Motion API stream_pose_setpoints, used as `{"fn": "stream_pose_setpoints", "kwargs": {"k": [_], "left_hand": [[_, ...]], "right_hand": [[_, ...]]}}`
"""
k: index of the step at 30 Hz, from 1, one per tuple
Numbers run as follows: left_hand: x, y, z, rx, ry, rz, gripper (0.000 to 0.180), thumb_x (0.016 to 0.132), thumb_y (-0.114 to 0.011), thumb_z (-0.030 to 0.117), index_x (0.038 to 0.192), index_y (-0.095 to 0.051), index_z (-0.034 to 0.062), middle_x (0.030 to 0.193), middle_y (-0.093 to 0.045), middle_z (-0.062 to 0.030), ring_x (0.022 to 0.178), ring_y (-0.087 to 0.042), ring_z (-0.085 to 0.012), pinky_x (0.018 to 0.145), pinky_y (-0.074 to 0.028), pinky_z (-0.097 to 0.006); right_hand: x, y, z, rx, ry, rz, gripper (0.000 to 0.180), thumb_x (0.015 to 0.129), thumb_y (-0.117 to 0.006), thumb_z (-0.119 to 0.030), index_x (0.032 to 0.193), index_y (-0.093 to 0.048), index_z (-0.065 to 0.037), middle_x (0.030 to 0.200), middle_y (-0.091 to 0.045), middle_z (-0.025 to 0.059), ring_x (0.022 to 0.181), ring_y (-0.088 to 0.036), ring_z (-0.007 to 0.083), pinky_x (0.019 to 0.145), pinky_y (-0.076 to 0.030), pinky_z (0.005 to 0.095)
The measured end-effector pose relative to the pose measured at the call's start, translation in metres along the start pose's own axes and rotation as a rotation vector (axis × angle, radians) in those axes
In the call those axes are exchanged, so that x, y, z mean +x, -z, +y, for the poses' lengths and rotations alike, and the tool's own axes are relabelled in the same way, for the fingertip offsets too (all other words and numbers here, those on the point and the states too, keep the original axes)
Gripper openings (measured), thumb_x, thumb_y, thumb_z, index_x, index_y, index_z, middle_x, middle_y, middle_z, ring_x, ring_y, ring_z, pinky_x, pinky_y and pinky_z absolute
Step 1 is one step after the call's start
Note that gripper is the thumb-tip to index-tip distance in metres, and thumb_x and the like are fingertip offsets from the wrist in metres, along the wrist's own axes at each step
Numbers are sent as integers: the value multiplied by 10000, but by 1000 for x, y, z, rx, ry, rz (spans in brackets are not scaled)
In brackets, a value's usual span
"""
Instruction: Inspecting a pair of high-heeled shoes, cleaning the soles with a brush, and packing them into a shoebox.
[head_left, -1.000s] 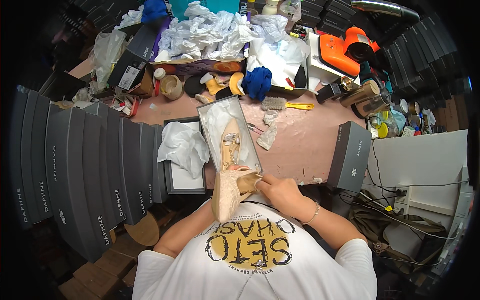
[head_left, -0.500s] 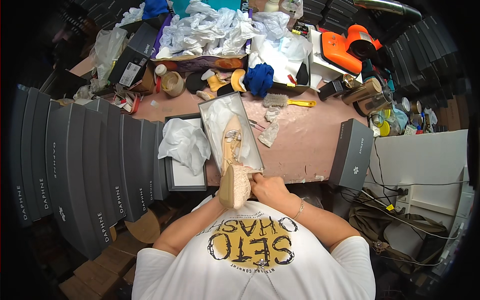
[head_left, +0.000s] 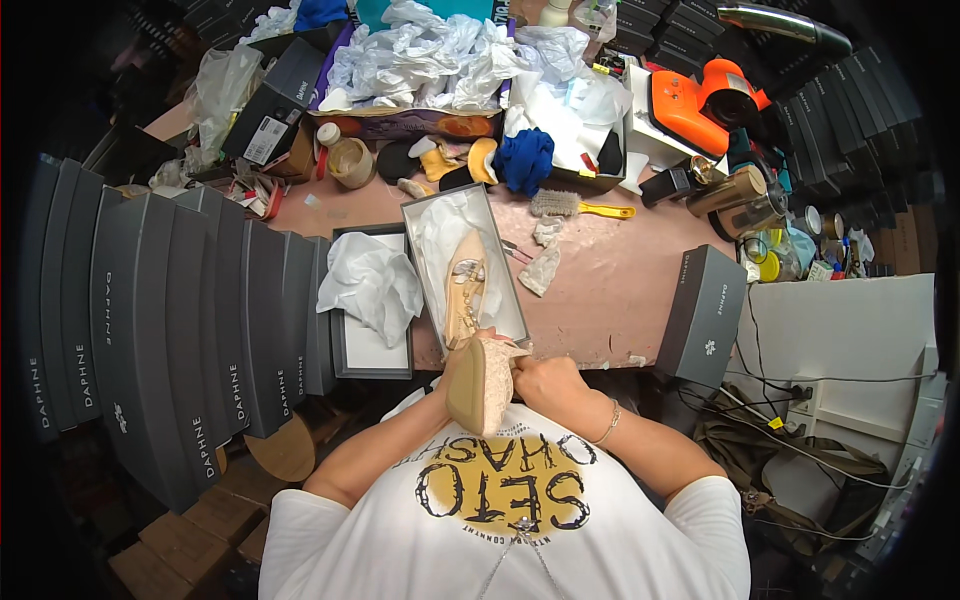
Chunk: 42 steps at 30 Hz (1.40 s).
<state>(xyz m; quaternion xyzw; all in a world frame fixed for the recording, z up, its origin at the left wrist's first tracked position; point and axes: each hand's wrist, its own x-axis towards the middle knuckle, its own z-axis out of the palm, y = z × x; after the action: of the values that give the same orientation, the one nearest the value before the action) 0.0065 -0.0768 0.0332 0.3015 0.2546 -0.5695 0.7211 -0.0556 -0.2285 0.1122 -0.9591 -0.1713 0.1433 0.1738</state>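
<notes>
A beige textured shoe (head_left: 484,385) is tilted up in front of my chest, its tan sole turned toward the left. My left hand (head_left: 456,360) is wrapped round it from behind, partly hidden by the shoe. My right hand (head_left: 553,388) is closed against the shoe's right side, near its upper edge; what its fingers pinch is hidden. Just beyond, an open grey shoebox (head_left: 513,306) holds white tissue and a second beige shoe (head_left: 466,285) with a jewelled strap. To its left, another open box (head_left: 376,374) has crumpled white tissue paper (head_left: 370,282) over it.
Grey shoeboxes (head_left: 150,330) stand in a row at left; another box (head_left: 703,315) stands at the table's right edge. Toward the back lie a yellow-handled brush (head_left: 580,205), a blue cloth (head_left: 524,162), a jar (head_left: 350,163), a tissue-filled carton (head_left: 400,124) and an orange machine (head_left: 690,112).
The held shoe has come slightly down and to the right, its sole turning a little more into view. Both hands have shifted with it, and more left-hand fingers show above the shoe.
</notes>
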Motion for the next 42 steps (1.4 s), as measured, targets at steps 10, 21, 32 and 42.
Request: {"fn": "stream_pose_setpoints", "kwargs": {"k": [10,21,32,42], "left_hand": [[-12,-11,5,-80,6,-56,361,930,-485,362,966,-581,17,802,-633,-94,648,-628,-202,557,-523,-303],[-24,-22,22,-129,67,-194,405,952,-435,432,1024,-612,75,895,-635,-78,814,-643,-202,745,-556,-351],[-46,-44,20,156,-197,-174,602,880,-626,226,1372,-325,52,1145,-546,-102,989,-601,-195,827,-541,-341],[4,0,14,-51,134,-243,753,861,-375,695,1034,-596,-3,841,-616,-113,722,-628,-216,650,-539,-321]], "right_hand": [[4,3,0,13,15,42,108,756,-571,-118,820,-605,-37,739,-627,102,601,-644,255,481,-507,360],[-5,19,6,135,-5,21,151,802,-557,-116,925,-621,-57,844,-601,89,660,-633,273,545,-505,372],[-29,0,8,222,-161,196,181,835,-613,-123,1008,-602,-71,871,-575,74,706,-612,260,589,-500,363],[-4,-6,-1,59,-55,207,155,769,-560,-128,886,-631,-55,831,-566,77,659,-638,232,529,-506,349]]}}
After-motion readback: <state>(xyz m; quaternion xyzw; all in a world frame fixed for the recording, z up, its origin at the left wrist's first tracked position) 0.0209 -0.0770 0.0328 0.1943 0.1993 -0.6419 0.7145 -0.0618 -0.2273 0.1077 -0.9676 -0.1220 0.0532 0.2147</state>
